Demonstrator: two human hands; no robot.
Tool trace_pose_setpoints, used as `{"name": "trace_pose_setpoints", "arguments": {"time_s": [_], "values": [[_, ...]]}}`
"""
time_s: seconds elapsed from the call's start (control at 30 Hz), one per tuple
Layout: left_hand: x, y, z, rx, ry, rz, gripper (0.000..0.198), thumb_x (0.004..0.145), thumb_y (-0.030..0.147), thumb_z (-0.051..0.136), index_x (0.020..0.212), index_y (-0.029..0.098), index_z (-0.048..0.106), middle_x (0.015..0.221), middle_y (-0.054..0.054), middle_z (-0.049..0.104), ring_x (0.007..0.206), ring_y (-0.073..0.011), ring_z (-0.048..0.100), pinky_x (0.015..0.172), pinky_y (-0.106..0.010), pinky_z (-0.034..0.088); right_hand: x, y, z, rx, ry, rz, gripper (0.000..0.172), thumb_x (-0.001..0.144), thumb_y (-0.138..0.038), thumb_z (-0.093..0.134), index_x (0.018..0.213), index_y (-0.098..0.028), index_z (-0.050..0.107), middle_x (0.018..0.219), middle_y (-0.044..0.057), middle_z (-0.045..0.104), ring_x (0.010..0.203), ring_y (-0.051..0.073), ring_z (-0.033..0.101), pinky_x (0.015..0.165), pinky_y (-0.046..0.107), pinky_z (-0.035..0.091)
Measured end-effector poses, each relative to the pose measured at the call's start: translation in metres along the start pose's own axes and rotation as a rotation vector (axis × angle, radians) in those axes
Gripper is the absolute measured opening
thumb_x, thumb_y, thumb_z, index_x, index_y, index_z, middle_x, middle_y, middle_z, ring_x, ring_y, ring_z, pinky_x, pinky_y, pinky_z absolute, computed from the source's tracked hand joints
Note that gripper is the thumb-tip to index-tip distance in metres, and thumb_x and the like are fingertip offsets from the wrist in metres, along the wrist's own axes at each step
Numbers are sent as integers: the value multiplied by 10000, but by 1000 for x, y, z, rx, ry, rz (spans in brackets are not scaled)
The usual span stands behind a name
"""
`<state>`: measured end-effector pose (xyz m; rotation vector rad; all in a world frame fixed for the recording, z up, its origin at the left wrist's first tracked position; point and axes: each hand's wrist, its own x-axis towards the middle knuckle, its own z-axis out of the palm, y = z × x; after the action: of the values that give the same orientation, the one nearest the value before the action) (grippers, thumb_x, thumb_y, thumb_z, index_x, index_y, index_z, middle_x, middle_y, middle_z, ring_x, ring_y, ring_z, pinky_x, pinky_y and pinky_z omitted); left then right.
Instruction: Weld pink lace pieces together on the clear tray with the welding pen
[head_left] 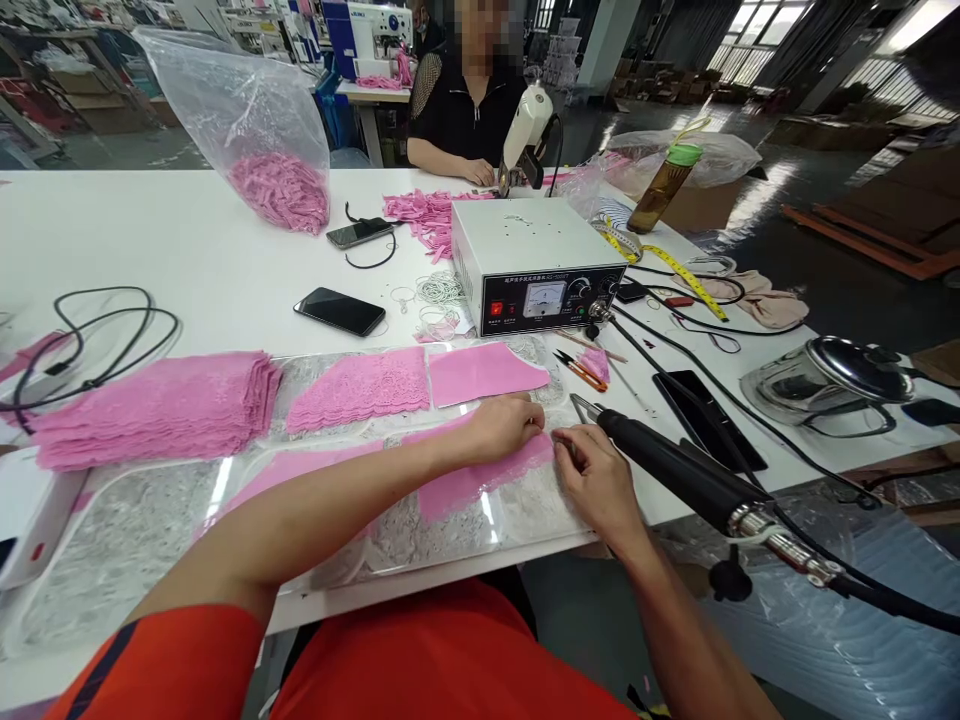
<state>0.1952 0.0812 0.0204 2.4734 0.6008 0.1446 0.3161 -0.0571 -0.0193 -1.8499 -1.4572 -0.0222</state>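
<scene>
Pinning pink lace piece (480, 480) on clear sheet (135, 530) by table's (187, 260) front edge, under left hand (506, 425), fingers curled shut on its right end. Gripping black cutter wand (675, 470) in right hand (600, 485), just right of lace. Showing white control box (525, 245) behind, mid-table.

White control box (525, 240), black phone (339, 311), green-capped bottle (664, 185) — bag of pink scraps (259, 130)

Your pink lace piece (487, 482) is soft, matt openwork cloth. It lies on a glossy clear plastic sheet (135, 540). Your handheld tool (675, 470) is matt black, with a shiny metal collar.
</scene>
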Motion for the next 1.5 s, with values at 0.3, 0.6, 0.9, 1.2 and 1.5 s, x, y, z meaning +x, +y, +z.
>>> {"name": "trace_pose_setpoints", "arguments": {"time_s": [0.3,0.6,0.9,1.2,1.5], "values": [[-2,-10,2,-140,62,66,183,889,188,553,914,185,735,939,-29,722,848,-165,658,776,-239,495,0,1,-2,68,-8,2,202,896,-274,521,960,-197,697,930,80,656,795,184,639,704,307,529],[-6,-16,-2,-272,101,103,183,877,159,554,892,178,735,933,-5,756,856,-157,695,778,-213,513,1,-4,-3,60,-27,6,194,877,-291,571,974,-189,704,961,79,651,712,149,616,647,279,532],[-7,-16,-4,-294,107,137,170,870,180,561,859,178,730,891,-20,748,816,-166,681,780,-243,506,1,-7,-5,81,-20,-22,183,867,-277,583,974,-187,702,955,80,662,768,163,636,696,287,551],[-22,-16,-19,-432,195,67,114,820,131,570,804,163,679,903,-32,700,776,-135,642,725,-237,506,-3,-7,-3,-64,16,-34,173,872,-252,572,987,-178,678,985,86,665,773,181,653,672,302,539],[-69,-32,-55,-884,217,-104,71,880,167,580,841,109,595,902,-93,711,688,-110,695,621,-214,546,-2,-61,1,4,-91,-294,280,865,-393,627,1050,-183,622,944,65,684,735,164,637,658,288,523]]}}
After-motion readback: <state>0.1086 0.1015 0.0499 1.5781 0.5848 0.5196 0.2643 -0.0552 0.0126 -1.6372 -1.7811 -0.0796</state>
